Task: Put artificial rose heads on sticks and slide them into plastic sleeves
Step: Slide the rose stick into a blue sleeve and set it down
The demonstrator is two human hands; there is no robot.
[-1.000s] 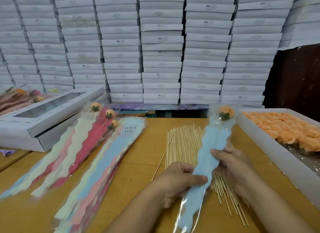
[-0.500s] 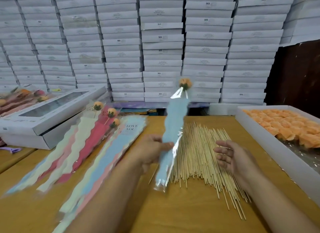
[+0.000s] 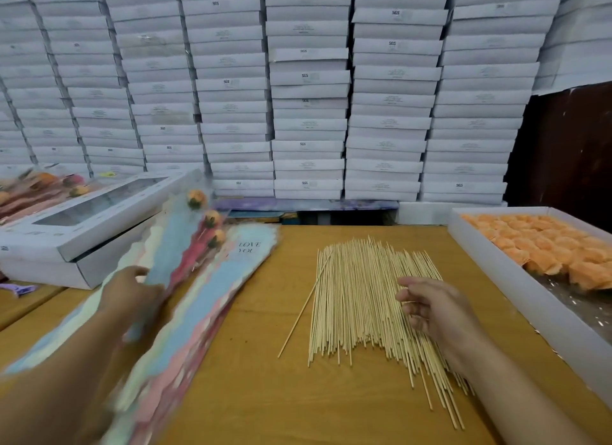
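- A wooden worktop seen from above, with a wall of stacked white boxes at the far side.
- The left hand, blurred, is at the left over a pile of wavy-edged sleeves. It holds a blue sleeve with a rose head at its far end. The fingers seem curled on the sleeve, but the blur hides just how they grip.
- Just right of that sleeve lie two more sleeved roses, red and pink, on the pile.
- A stack of flat sleeves, the top one blue and printed "LOVE YOU", runs from the near left towards the middle.
- A spread of thin wooden sticks lies in the middle of the worktop.
- The right hand hovers over the right side of the sticks, its fingers loosely bent and slightly apart, holding nothing.
- A white tray at the right edge holds rows of orange rose heads.
- A white windowed box sits at the far left, tilted on another box.
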